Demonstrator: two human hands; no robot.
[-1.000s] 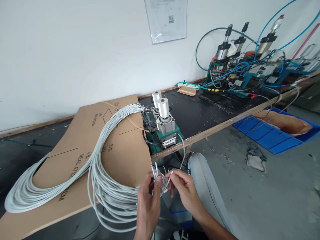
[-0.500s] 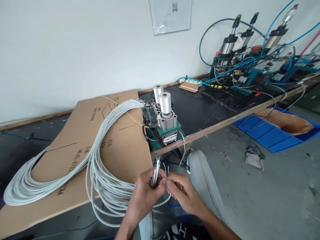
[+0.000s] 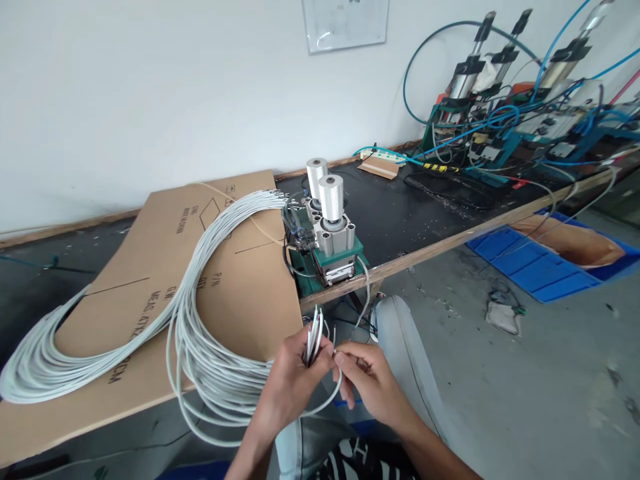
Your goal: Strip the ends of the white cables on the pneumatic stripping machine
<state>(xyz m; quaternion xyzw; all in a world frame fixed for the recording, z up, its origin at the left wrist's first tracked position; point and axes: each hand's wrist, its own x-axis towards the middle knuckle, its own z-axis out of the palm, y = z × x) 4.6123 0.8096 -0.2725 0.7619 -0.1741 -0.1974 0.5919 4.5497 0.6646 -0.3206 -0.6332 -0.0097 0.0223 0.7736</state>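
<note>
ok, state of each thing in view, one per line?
Left hand: closed around cable ends
Right hand: pinching one cable
Cable bundle: looped, overhanging the cardboard sheet
Cardboard sheet: lying printed side up
Double-cylinder machine: upright on the bench
Blue crate: open-topped, brown-lined

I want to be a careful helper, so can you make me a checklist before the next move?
1. Left hand gripping the bunched cable ends: ok.
2. Right hand pinching a single cable: ok, it seems.
3. Both hands clear of the machine: ok.
4. Big cable bundle fully on the cardboard: not ok, some loops hang past its edge.
5. Every wire tip neat: cannot tell, too small.
</note>
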